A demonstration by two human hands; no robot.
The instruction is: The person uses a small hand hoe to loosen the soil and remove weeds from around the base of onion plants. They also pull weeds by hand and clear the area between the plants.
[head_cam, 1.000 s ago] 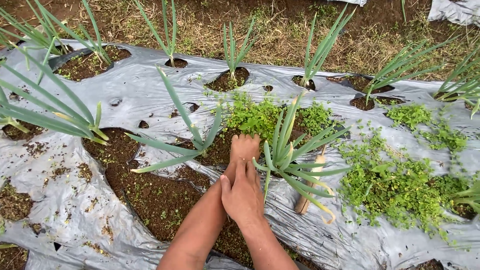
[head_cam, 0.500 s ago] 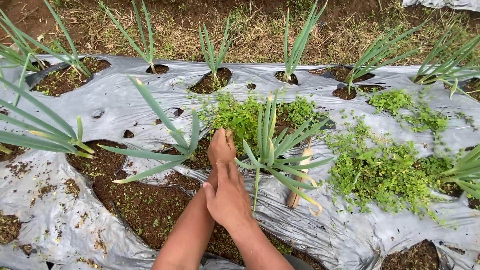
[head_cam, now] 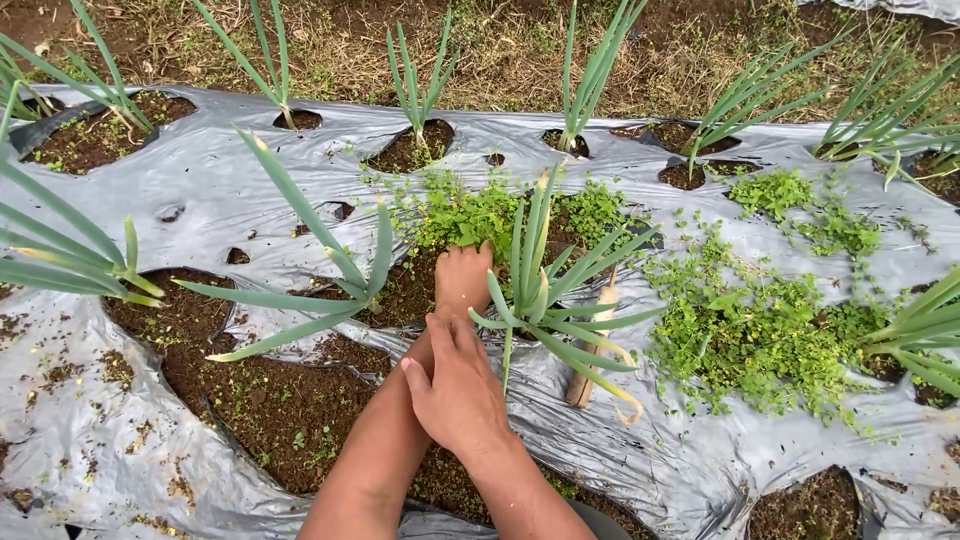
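My left hand (head_cam: 463, 278) reaches forward into a hole in the silver plastic mulch (head_cam: 250, 190). Its fingers curl down into a patch of small green weeds (head_cam: 470, 215), so the fingertips are hidden. My right hand (head_cam: 462, 395) lies over my left forearm with its fingers stretched out. Those fingers point at the base of a green onion plant (head_cam: 535, 290) just to the right. A second green onion (head_cam: 365, 285) leans over the bare soil (head_cam: 280, 400) to the left of my arms.
A pale wooden handle (head_cam: 590, 355) lies on the plastic behind the onion leaves. A broad mat of weeds (head_cam: 760, 340) covers the plastic to the right. More green onions stand in holes along the far row (head_cam: 415, 100), with dry grass beyond.
The view has shifted a little to the right and down. My left hand has pushed slightly further into the weeds. My right hand has stayed on the forearm.
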